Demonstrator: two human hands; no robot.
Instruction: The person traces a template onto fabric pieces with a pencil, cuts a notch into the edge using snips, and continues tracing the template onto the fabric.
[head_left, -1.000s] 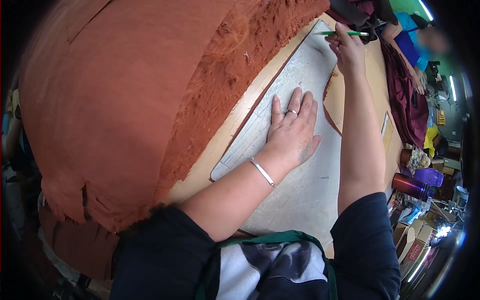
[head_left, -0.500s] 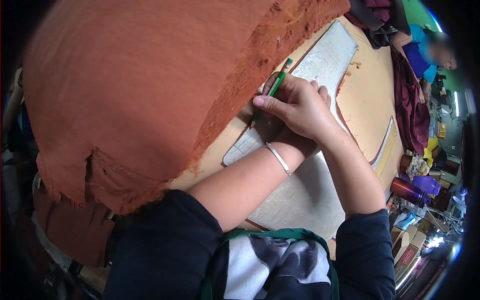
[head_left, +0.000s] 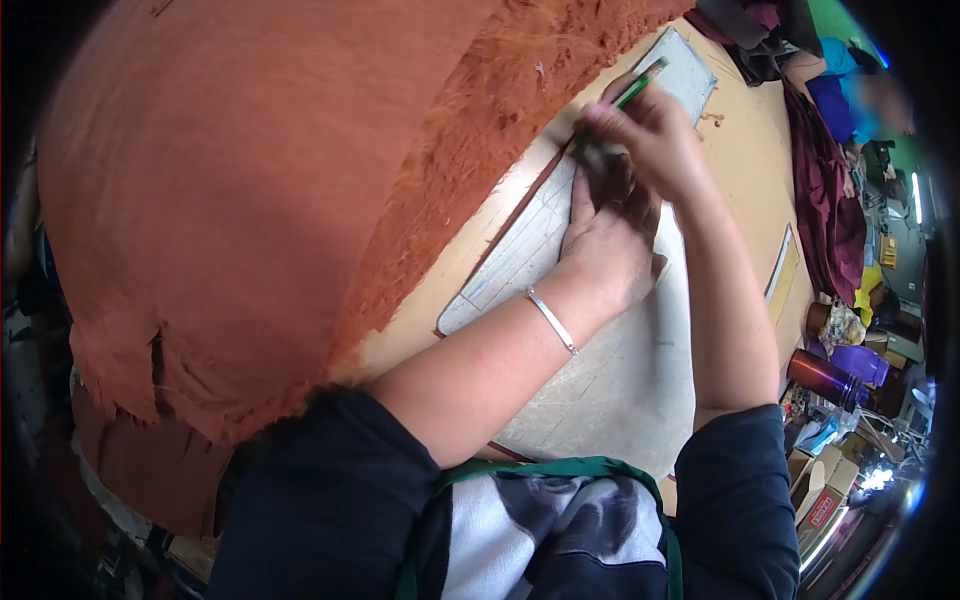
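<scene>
My right hand [head_left: 668, 135] pinches a green pencil [head_left: 632, 92] with an eraser end, its tip low by the upper left edge of a grey-white pattern template [head_left: 590, 400]. Spread on that template is my left hand [head_left: 607, 250], thumb out and palm down; its fingertips are partly hidden under the right hand. Reddish-brown leather [head_left: 500, 243] shows as a thin strip along the template's left edge. A large rust-brown hide [head_left: 250, 180] with a rough, fibrous edge lies folded to the left.
The tan work table [head_left: 750, 170] runs under everything. On it at the right lies a narrow strip template [head_left: 779, 262]. Maroon material [head_left: 828, 200] hangs at the far edge, near another person [head_left: 838, 100]. A dark tumbler [head_left: 820, 378] and cardboard box [head_left: 825, 490] are at right.
My right hand has moved up and right along the template edge with the pencil, uncovering more of my left hand. The hide's rough edge appears farther left, showing more table.
</scene>
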